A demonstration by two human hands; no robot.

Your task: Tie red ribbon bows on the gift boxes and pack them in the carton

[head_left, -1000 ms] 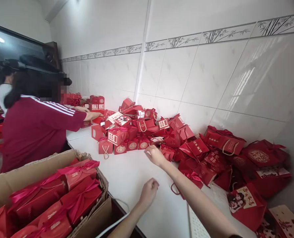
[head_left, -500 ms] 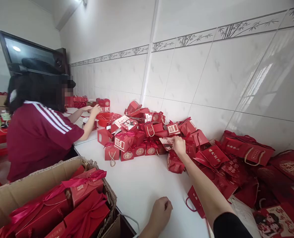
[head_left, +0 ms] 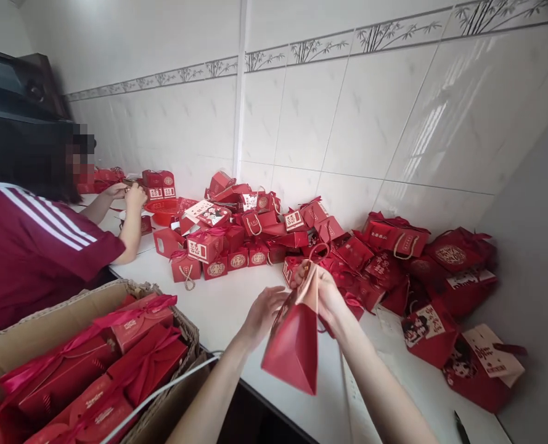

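A red gift box (head_left: pixel 294 345) with a triangular side and a looped cord handle is held up over the white table. My right hand (head_left: pixel 327 296) grips its top edge, fingers closed round it. On the box's left side is my left hand (head_left: pixel 264 311), its fingers spread and close to the box; whether they touch it is hard to tell. Behind the hands, a pile of red gift boxes (head_left: pixel 239 258) with gold print, ribbons and cord handles lies along the wall.
At the lower left stands a cardboard carton (head_left: pixel 47 320) of ribboned red boxes, a white cable crossing it. A person (head_left: pixel 37 240) works at the left. A red tray (head_left: pixel 160 209) and a black pen (head_left: pixel 461 428) are on the table (head_left: pixel 227 327).
My right hand has come back from the pile and now holds up a red box. My left hand has opened beside it. The view has turned to the right.
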